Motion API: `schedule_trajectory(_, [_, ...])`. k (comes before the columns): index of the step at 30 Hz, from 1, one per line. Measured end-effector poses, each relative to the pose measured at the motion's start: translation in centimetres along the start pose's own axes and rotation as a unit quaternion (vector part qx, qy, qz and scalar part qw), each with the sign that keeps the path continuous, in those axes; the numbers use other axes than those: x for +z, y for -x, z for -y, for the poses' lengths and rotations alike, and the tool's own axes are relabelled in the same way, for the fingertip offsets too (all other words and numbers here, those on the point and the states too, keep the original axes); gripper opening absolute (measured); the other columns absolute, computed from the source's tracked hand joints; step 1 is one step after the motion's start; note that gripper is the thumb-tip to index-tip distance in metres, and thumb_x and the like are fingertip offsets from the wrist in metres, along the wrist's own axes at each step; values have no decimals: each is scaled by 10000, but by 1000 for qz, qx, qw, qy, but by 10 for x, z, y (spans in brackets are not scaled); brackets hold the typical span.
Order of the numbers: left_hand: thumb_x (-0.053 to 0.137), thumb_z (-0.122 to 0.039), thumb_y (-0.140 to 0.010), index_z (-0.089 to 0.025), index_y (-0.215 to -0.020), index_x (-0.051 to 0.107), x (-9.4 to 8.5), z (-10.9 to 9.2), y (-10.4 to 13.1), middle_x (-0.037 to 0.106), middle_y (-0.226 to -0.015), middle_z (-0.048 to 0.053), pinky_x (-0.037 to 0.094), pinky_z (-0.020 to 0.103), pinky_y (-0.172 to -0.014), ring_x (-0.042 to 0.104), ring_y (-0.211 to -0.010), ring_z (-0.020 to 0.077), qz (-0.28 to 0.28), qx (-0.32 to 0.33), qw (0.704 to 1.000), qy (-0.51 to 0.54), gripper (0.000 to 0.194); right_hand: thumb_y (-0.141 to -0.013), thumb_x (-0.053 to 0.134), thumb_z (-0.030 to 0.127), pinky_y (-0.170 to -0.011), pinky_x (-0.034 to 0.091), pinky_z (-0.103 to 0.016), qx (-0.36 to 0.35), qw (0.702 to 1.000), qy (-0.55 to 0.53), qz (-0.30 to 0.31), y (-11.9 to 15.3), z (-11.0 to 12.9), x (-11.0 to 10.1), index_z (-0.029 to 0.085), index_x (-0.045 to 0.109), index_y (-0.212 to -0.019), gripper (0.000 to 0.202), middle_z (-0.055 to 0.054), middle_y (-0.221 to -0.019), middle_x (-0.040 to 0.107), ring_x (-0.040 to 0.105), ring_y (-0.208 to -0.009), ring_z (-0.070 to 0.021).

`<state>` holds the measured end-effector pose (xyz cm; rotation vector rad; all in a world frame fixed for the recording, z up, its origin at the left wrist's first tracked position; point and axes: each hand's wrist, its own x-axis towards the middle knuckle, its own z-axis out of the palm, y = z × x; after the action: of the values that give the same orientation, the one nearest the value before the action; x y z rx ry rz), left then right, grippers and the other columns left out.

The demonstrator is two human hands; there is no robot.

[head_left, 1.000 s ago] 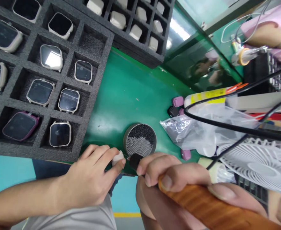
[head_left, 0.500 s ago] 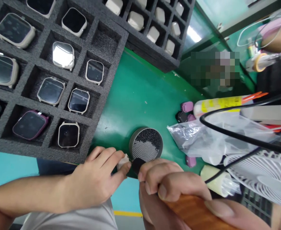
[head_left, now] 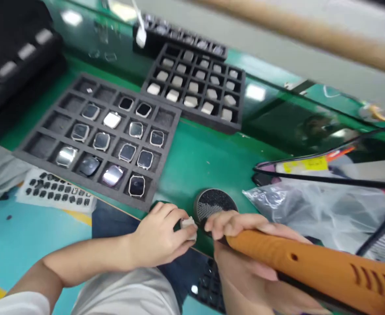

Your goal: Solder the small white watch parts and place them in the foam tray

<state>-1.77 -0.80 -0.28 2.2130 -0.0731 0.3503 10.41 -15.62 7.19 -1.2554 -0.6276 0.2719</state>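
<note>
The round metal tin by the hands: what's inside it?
The round metal tin holds a dark perforated insert, with pale specks, perhaps tiny screws, on its near left part. The right hand gripping the orange electric screwdriver covers its near edge; anything beneath the insert is hidden.

Orange tool (head_left: 310, 267), green bench (head_left: 192, 157)

Green bench (head_left: 192, 157), glossy, light glare; teal floor (head_left: 31, 236) below.
</note>
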Motion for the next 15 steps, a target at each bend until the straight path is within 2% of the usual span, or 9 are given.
schedule_trajectory(2, [707,-384,-1086,-214,-1268,789,-6,-4,0,753,-1278,157,550,523,-1017,686,-1187,333,-14,-11,999,30,262,-943,733,800,-579,619,-460,-34,998,-7,-51,0,4,-17,341,753,-1186,520,-16,-883,668,658,-647,-238])
schedule_trajectory(4, [662,-447,-1120,-203,-1309,772,-18,-14,-2,758,-1287,157,598,458,-1029,725,-1187,288,-23,-34,996,77,328,-929,757,775,-544,607,-436,-44,990,7,-131,7,6,-37,296,742,-1127,519,-16,-862,642,649,-630,-231])
schedule_trajectory(6, [473,-500,-1201,-179,-1360,730,-36,-24,-9,778,-1261,156,642,348,-922,781,-1104,225,-25,-75,987,140,441,-902,818,708,-501,594,-395,-38,989,10,-140,15,6,-54,264,714,-1073,488,-6,-838,628,649,-600,-217])
schedule_trajectory(8, [254,-537,-1235,-138,-1373,688,-62,-25,-25,798,-1207,168,642,288,-777,813,-979,196,-26,-114,979,170,606,-885,865,634,-486,593,-369,-33,993,15,-116,23,5,-67,244,700,-1075,465,-7,-855,638,663,-595,-208])
schedule_trajectory(9, [196,-565,-1231,-118,-1361,678,-77,-20,-39,803,-1176,175,636,287,-742,816,-935,200,-29,-127,978,163,671,-891,873,605,-499,599,-365,-33,994,19,-104,27,4,-71,240,700,-1101,455,-14,-876,647,673,-610,-206])
schedule_trajectory(12, [249,-674,-1201,-107,-1257,700,-127,11,-97,791,-969,127,618,308,-701,777,-792,198,-55,-172,979,94,726,-941,846,579,-629,647,-404,-38,997,37,-54,38,-2,-77,252,694,-1218,455,-51,-940,673,704,-722,-221])
schedule_trajectory(13, [317,-674,-1196,-115,-1225,709,-142,24,-120,770,-902,92,619,326,-718,746,-740,188,-70,-189,978,55,684,-954,831,590,-669,656,-420,-40,998,41,-36,42,-4,-78,268,681,-1253,464,-56,-955,676,704,-753,-226])
schedule_trajectory(15, [533,-620,-1163,-135,-1191,720,-163,49,-164,756,-964,56,642,384,-859,740,-822,185,-98,-213,972,-28,521,-975,796,614,-716,658,-434,-43,998,50,-5,47,-10,-80,290,652,-1283,469,-61,-976,671,699,-789,-232])
